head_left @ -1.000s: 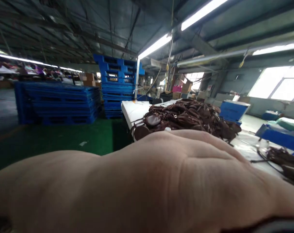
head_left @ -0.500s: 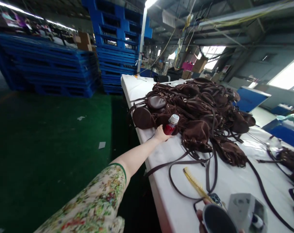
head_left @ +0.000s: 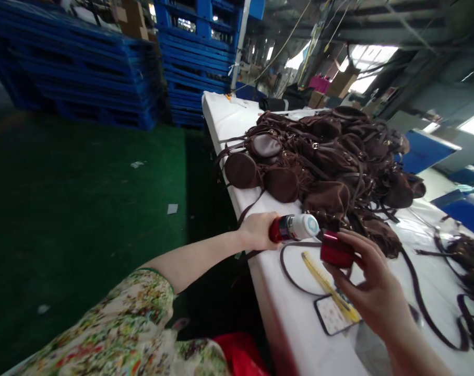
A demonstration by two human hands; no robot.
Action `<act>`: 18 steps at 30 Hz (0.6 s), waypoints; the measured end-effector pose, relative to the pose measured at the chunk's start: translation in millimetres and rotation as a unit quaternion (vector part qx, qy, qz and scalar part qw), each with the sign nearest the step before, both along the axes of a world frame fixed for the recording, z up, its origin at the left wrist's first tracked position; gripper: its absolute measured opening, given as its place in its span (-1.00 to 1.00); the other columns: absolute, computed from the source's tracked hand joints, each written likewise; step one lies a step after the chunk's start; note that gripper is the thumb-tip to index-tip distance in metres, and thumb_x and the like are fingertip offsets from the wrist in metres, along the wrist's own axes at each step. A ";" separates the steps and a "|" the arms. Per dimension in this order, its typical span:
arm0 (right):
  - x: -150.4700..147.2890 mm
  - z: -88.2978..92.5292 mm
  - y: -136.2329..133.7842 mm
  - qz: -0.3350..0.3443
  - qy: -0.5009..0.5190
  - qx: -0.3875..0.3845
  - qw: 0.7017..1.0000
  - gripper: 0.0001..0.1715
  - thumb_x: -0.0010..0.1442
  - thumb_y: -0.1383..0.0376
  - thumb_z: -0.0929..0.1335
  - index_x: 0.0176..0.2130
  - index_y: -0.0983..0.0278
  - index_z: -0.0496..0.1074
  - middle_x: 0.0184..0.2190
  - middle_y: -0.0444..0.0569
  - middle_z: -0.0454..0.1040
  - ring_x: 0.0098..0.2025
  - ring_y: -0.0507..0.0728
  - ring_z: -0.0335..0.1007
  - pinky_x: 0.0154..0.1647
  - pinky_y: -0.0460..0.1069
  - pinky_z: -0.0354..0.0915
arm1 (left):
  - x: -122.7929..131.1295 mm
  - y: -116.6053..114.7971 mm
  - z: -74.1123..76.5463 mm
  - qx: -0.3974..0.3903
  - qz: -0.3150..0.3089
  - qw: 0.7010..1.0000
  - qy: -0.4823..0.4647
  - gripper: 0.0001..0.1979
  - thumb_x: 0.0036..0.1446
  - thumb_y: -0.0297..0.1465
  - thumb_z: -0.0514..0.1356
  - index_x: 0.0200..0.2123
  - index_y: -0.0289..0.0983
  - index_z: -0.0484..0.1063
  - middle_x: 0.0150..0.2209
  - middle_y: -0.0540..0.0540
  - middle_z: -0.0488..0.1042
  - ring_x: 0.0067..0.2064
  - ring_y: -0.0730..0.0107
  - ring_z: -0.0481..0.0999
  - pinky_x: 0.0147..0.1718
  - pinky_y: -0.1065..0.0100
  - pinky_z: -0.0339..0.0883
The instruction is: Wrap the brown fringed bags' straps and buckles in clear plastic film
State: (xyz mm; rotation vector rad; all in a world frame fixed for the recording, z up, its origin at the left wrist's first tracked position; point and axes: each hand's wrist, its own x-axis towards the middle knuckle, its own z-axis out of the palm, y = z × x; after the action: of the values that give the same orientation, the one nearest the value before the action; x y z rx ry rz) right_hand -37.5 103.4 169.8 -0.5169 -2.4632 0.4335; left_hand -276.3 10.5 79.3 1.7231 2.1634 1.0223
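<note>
My left hand (head_left: 258, 230) is wrapped round a red thermos flask (head_left: 278, 230) above the table's left edge. The flask lies nearly on its side, and its white stopper (head_left: 305, 226) points right. Just beyond the stopper, my right hand (head_left: 372, 274) grips a red, shiny thermos cup (head_left: 336, 249) between thumb and fingers. The stopper and the cup are close together; whether they touch I cannot tell. Below them on the white table are a yellow tape measure (head_left: 319, 272) and a phone (head_left: 331, 317) with its screen lit.
A large heap of dark brown bags (head_left: 323, 151) covers the far part of the white table (head_left: 266, 282), with straps trailing forward. Stacks of blue pallets (head_left: 92, 78) stand to the left on the green floor (head_left: 143, 172). Grey object (head_left: 372, 347) lies near the right forearm.
My left hand has lifted the flask off the table beside the bags, drawn it nearer and tipped it rightward. My right hand has raised the cup and turned it towards the stopper.
</note>
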 end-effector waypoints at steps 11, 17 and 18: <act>-43.6 -106.5 -142.2 0.206 -0.413 0.034 0.886 -0.66 0.21 0.08 0.30 -0.13 0.26 0.41 -0.36 0.08 0.53 -0.39 0.21 0.53 -0.42 0.02 0.41 | 66.8 -215.2 -118.0 -0.206 -0.019 0.976 -0.066 -0.49 -0.22 -0.13 0.31 -0.17 -0.19 0.34 -0.23 -0.06 0.51 -0.22 0.18 0.52 -0.26 0.31 0.36; -51.6 -114.9 -153.6 0.205 -0.422 -0.005 0.883 -0.51 0.31 0.03 0.18 0.03 0.27 0.37 -0.21 0.12 0.54 -0.20 0.22 0.53 -0.27 0.05 0.43 | 66.8 -244.1 -138.6 -0.232 0.003 0.971 -0.050 -0.47 -0.19 -0.17 0.32 -0.12 -0.22 0.34 -0.19 -0.12 0.49 -0.19 0.12 0.51 -0.21 0.23 0.37; -50.9 -111.3 -153.7 0.243 -0.390 0.016 0.888 -0.47 0.27 0.05 0.23 0.13 0.25 0.30 -0.04 0.15 0.48 -0.05 0.25 0.47 -0.12 0.10 0.41 | 63.8 -244.4 -139.4 -0.226 0.003 0.973 -0.050 -0.46 -0.19 -0.17 0.31 -0.10 -0.22 0.34 -0.17 -0.12 0.49 -0.18 0.12 0.51 -0.20 0.23 0.36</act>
State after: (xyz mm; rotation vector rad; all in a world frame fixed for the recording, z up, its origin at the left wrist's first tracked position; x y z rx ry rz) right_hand -88.4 -50.3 58.5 -0.0235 -3.3941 0.4282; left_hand -212.5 -233.9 -60.1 1.4196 2.1274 0.5417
